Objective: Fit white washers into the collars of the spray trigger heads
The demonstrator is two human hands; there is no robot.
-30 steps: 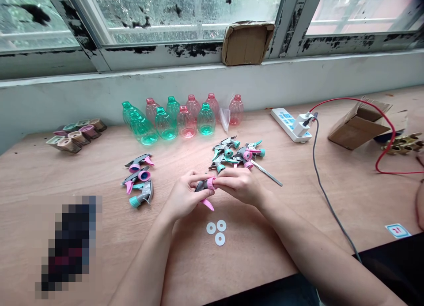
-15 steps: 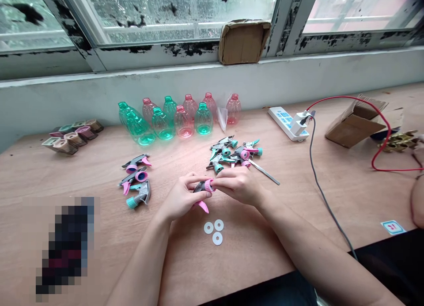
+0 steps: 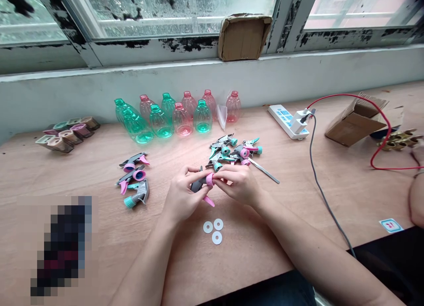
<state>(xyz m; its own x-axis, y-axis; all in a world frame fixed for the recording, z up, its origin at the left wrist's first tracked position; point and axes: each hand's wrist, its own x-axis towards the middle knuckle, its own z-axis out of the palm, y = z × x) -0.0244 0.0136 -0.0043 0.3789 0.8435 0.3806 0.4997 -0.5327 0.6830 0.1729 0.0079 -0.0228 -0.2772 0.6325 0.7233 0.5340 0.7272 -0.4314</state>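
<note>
Head view: left hand (image 3: 181,195) gripped a grey spray head (image 3: 198,185), thumb on the near side and fingers on the far side; right hand (image 3: 241,184) had its fingertips drawn together at the spray head's pink collar (image 3: 210,179), seemingly touching the rim; whether they pinched something small, couldn't tell. Spray head sat between the two hands, above the table (image 3: 265,248); collar lay just left of the right fingertips, its mouth apparently turned toward them; the neck ran roughly left to right, tilted slightly away from the wearer; left hand was nearer the body, right hand nearer the collar; pink trigger (image 3: 209,201) stuck out toward the wearer. Three white washers (image 3: 217,238) lay flat, close together, on the near side of the hands; three more spray heads (image 3: 143,190) lay left; a pile of spray heads (image 3: 244,152) and tweezers (image 3: 263,170) lay just beyond the right hand; green and red bottles (image 3: 202,118) stood farther back by the wall.
</note>
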